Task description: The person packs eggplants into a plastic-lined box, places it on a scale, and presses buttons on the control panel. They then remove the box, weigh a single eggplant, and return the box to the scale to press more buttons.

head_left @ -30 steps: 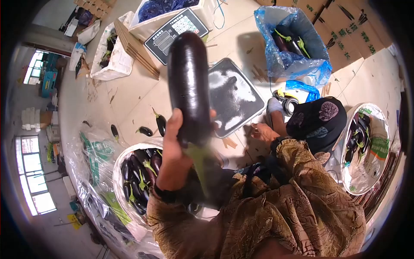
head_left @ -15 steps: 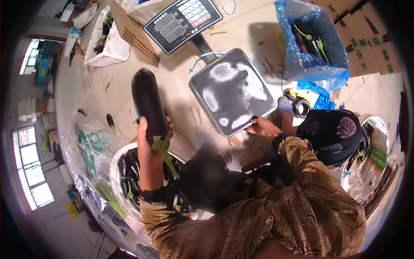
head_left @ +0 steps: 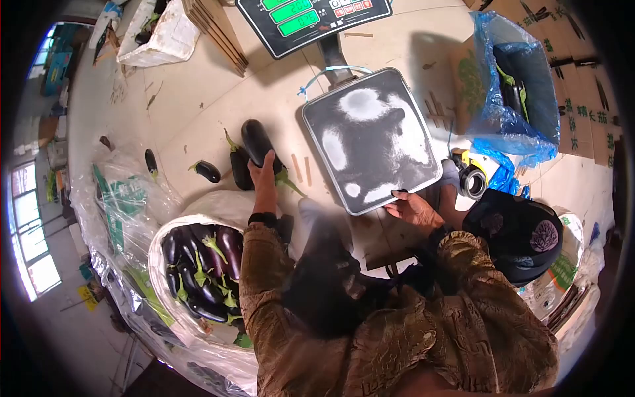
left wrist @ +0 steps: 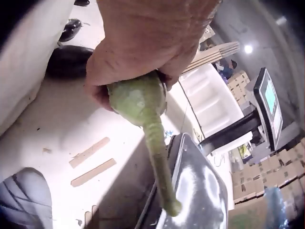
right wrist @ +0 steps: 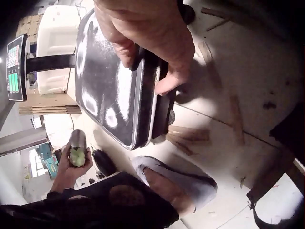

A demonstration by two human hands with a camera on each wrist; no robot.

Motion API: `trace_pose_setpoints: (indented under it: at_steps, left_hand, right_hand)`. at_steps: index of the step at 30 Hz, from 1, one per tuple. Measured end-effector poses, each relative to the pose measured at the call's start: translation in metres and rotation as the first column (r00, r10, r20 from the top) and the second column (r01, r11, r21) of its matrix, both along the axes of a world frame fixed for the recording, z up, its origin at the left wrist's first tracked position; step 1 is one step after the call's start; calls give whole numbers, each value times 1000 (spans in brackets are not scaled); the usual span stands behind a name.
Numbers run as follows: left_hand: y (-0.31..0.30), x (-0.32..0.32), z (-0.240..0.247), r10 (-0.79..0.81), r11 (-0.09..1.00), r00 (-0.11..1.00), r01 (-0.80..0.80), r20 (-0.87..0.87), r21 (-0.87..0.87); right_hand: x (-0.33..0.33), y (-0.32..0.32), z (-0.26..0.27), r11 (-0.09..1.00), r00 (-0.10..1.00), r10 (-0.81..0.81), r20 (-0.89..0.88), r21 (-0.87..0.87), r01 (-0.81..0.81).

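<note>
My left hand [head_left: 264,184] holds a big dark eggplant [head_left: 256,137] low at the left, beside another eggplant [head_left: 239,167] lying on the floor. In the left wrist view its green cap and stem [left wrist: 155,138] stick out past the curled fingers. At the front edge of the bench scale's platform [head_left: 374,132], my right hand [head_left: 418,210] grips the rim. The right wrist view shows the thumb and fingers of the right hand [right wrist: 150,40] on either side of that edge. Green digits glow on the scale's display [head_left: 294,20]; its top is cut off.
A white tub of eggplants [head_left: 162,291] stands at the left by crumpled plastic sheeting [head_left: 126,198]. Upper right is a carton lined with blue plastic [head_left: 546,99], eggplants inside. A tape dispenser [head_left: 473,178] lies near the right foot. Small eggplants [head_left: 208,172] and cardboard strips [head_left: 303,169] dot the floor.
The left hand has lowered the eggplant from close before the head camera to the floor on the left. My right hand has come onto the scale's rim. The display now shows lit digits.
</note>
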State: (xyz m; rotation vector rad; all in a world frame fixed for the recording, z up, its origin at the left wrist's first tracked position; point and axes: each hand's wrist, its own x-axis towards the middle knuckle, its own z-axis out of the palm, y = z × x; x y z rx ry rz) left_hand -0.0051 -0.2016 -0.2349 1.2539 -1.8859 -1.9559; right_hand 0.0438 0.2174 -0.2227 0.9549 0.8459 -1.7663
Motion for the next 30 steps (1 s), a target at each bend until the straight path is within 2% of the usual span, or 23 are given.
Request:
trace_pose_setpoints:
  at_steps: [1, 2, 4, 5, 7, 8, 11, 13, 15, 17, 18, 19, 20, 22, 23, 24, 25, 26, 28, 30]
  left_hand:
    - [1, -3, -9, 7, 989, 999, -2, 31, -151]
    - [1, -3, -16, 10, 989, 999, -5, 36, -145]
    - [1, -3, -25, -3, 924, 976, 86, 219, -372]
    - [3, -2, -28, -6, 925, 975, 90, 222, -369]
    - [8, -2, -29, 7, 877, 951, 143, 310, -459]
    - [10, -5, -28, -1, 878, 954, 144, 301, -456]
    - [15, -7, -26, 27, 862, 943, 145, 331, -485]
    - [15, -15, -26, 94, 890, 949, 55, 300, -452]
    - [8, -12, -47, 99, 871, 946, 67, 307, -486]
    - [5, -7, -49, 117, 851, 939, 73, 324, -521]
    - [7, -6, -43, 163, 804, 873, 152, 460, -575]
    - [11, -8, -37, 219, 756, 786, 238, 578, -610]
    - [14, -12, -32, 222, 752, 792, 232, 569, -617]
    - [22, -17, -23, 263, 592, 875, 186, 406, -784]
    - [26, -21, -14, 264, 590, 877, 182, 401, -787]
    - [31, -25, -5, 171, 612, 920, 182, 353, -770]
    - [34, -27, -3, 80, 632, 950, 186, 301, -752]
    - [37, -27, -7, 84, 629, 951, 182, 299, -755]
    - [42, -29, -10, -54, 689, 985, 154, 162, -708]
    - [47, -27, -7, -81, 699, 980, 185, 181, -691]
  right_hand:
    - [0, 1, -4, 1000, 1000, 3, 5, 7, -3]
    - [0, 1, -8, 999, 1000, -12, -12, -33, 12]
    - [2, -1, -10, 992, 997, -65, -38, -115, 60]
    - [2, -4, -8, 992, 997, -67, -35, -112, 63]
    - [-1, -8, 1, 998, 998, -66, -7, -9, 66]
    - [-5, -11, 9, 997, 997, -61, 45, 49, 59]
    - [-7, -16, 19, 991, 990, -130, 58, 31, 129]
    - [-6, -14, 14, 983, 985, -167, 52, -68, 170]
    - [-7, -18, 16, 981, 980, -189, 62, -40, 192]
    - [-1, -5, -1, 972, 991, -130, 29, -193, 133]
    - [6, 2, -14, 941, 983, -175, 46, -287, 181]
    - [7, 5, -13, 939, 984, -176, 36, -295, 178]
    - [4, 7, -4, 963, 981, -179, 78, -189, 191]
    - [-8, 0, 30, 974, 966, -224, 132, -10, 227]
    - [-1, 5, 9, 974, 966, -224, 128, -13, 227]
    - [12, 13, -25, 978, 974, -191, 120, -64, 199]
    - [10, 10, -28, 979, 981, -157, 113, -115, 170]
    - [12, 12, -27, 989, 987, -119, 110, -71, 127]
    - [9, 6, -22, 997, 996, -59, 64, -54, 63]
    - [7, -1, -10, 1000, 1000, -9, 19, -25, 10]
